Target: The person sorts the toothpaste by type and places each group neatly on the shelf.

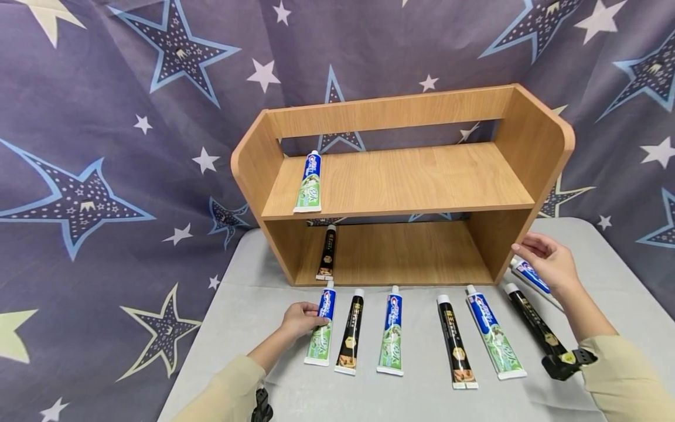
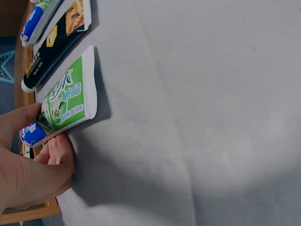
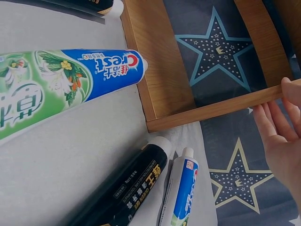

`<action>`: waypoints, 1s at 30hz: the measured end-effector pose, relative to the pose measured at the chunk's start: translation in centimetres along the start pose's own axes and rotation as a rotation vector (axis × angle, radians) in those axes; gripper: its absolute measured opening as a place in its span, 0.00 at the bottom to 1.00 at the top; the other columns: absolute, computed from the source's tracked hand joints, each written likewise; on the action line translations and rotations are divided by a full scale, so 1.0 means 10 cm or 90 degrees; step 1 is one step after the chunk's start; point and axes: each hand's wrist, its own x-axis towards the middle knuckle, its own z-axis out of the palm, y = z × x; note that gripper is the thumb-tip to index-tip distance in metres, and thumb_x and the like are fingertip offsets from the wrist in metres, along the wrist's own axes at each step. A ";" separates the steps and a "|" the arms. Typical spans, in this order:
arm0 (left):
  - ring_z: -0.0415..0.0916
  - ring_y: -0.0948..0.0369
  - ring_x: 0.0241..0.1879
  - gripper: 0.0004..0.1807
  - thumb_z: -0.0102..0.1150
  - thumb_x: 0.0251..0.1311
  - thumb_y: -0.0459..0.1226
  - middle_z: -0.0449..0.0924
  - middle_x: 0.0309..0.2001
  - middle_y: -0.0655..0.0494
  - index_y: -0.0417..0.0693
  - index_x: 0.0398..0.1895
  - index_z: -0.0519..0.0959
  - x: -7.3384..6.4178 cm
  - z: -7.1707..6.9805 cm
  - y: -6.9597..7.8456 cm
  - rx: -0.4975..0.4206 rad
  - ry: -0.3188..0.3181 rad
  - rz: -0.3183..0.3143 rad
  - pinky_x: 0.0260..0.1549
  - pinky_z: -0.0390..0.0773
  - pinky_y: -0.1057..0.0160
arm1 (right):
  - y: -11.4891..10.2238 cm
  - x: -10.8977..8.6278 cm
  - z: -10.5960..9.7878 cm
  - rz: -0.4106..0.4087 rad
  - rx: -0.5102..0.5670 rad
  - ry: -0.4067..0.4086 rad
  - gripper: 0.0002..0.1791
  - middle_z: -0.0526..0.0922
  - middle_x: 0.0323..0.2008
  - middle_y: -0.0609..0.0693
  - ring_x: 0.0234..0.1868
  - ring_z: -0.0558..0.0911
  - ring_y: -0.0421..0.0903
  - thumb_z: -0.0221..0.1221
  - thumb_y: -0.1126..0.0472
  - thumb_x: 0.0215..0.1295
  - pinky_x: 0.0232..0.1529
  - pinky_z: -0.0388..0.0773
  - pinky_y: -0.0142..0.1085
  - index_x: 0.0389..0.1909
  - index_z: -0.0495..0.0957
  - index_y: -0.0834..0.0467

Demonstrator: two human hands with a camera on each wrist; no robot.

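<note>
My left hand (image 1: 300, 320) pinches a green and blue Crest toothpaste tube (image 1: 320, 343) that lies on the table in front of the shelf's left end. The left wrist view shows the thumb and fingers on either side of this tube (image 2: 70, 96) near its capped end. My right hand (image 1: 554, 261) holds the front edge of the right side panel of a wooden two-tier shelf (image 1: 519, 234), thumb on one face and fingers on the other. One Crest tube (image 1: 309, 184) lies on the upper board, and a black toothpaste tube (image 1: 327, 255) on the lower one.
Along the shelf's front lie a black tube (image 1: 350, 334), a Crest tube (image 1: 391, 334), another black tube (image 1: 456, 346) and another Crest tube (image 1: 495, 337). A black tube (image 1: 535, 319) and a Crest tube (image 1: 532, 278) lie near the right forearm. Star-patterned cloth (image 1: 105, 146) hangs behind.
</note>
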 end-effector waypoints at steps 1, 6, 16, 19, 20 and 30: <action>0.80 0.60 0.33 0.22 0.73 0.44 0.31 0.84 0.38 0.43 0.32 0.44 0.78 0.00 0.00 0.00 -0.006 -0.004 -0.003 0.31 0.83 0.67 | 0.00 0.00 0.00 0.000 -0.001 0.000 0.11 0.78 0.30 0.19 0.32 0.77 0.19 0.62 0.58 0.63 0.34 0.74 0.11 0.39 0.73 0.38; 0.77 0.62 0.30 0.21 0.73 0.43 0.31 0.83 0.36 0.44 0.32 0.41 0.78 0.00 0.00 -0.01 -0.036 -0.026 -0.012 0.27 0.81 0.68 | 0.01 0.00 0.00 0.000 0.005 -0.004 0.11 0.78 0.30 0.19 0.32 0.77 0.19 0.62 0.59 0.63 0.34 0.75 0.12 0.39 0.74 0.38; 0.75 0.63 0.31 0.20 0.71 0.45 0.34 0.80 0.35 0.49 0.34 0.41 0.78 0.00 0.00 -0.04 -0.074 0.000 -0.024 0.29 0.80 0.70 | 0.00 -0.01 0.00 -0.007 0.009 0.001 0.12 0.78 0.30 0.20 0.32 0.77 0.19 0.62 0.59 0.63 0.34 0.75 0.12 0.39 0.73 0.37; 0.76 0.63 0.30 0.20 0.71 0.45 0.32 0.81 0.33 0.50 0.33 0.43 0.78 -0.02 -0.02 -0.03 -0.087 -0.009 -0.018 0.28 0.81 0.69 | 0.01 -0.01 0.00 -0.004 0.008 0.001 0.12 0.78 0.30 0.19 0.32 0.77 0.19 0.62 0.59 0.63 0.34 0.74 0.12 0.39 0.73 0.37; 0.76 0.63 0.29 0.21 0.71 0.46 0.32 0.81 0.33 0.50 0.33 0.43 0.78 -0.03 -0.02 -0.03 -0.091 -0.014 -0.016 0.28 0.81 0.69 | 0.01 -0.01 0.00 -0.004 0.007 0.000 0.12 0.78 0.30 0.19 0.32 0.77 0.19 0.62 0.59 0.63 0.34 0.74 0.12 0.39 0.73 0.37; 0.79 0.64 0.29 0.21 0.73 0.44 0.33 0.84 0.33 0.48 0.33 0.42 0.78 -0.05 -0.10 -0.02 -0.115 -0.035 0.015 0.29 0.82 0.68 | -0.01 0.00 0.00 0.009 -0.003 -0.002 0.11 0.77 0.30 0.19 0.32 0.76 0.19 0.62 0.57 0.64 0.34 0.74 0.12 0.39 0.73 0.37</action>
